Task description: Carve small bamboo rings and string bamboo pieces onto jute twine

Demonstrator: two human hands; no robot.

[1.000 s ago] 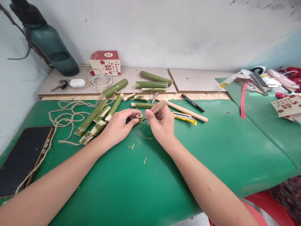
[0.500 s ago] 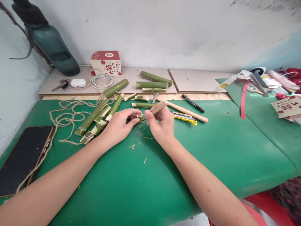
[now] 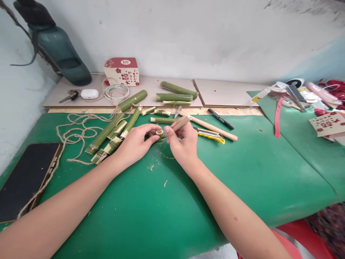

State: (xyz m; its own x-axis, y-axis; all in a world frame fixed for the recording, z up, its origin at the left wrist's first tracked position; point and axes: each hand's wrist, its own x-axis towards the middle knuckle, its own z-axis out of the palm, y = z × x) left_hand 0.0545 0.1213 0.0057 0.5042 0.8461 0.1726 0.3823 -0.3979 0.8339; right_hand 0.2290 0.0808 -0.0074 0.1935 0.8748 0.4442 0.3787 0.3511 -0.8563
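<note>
Left hand pinches bamboo ring | right hand grips wooden-handled tool

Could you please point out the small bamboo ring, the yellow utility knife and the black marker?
small bamboo ring (image 3: 160, 134), head view, its rim.
yellow utility knife (image 3: 212, 136), head view, mid body.
black marker (image 3: 220, 118), head view, mid barrel.

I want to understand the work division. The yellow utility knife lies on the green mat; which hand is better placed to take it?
Probably the right hand: the yellow utility knife lies just beside it, though it must first put down its wooden-handled tool. The left hand pinches the small bamboo ring, farther away.
</note>
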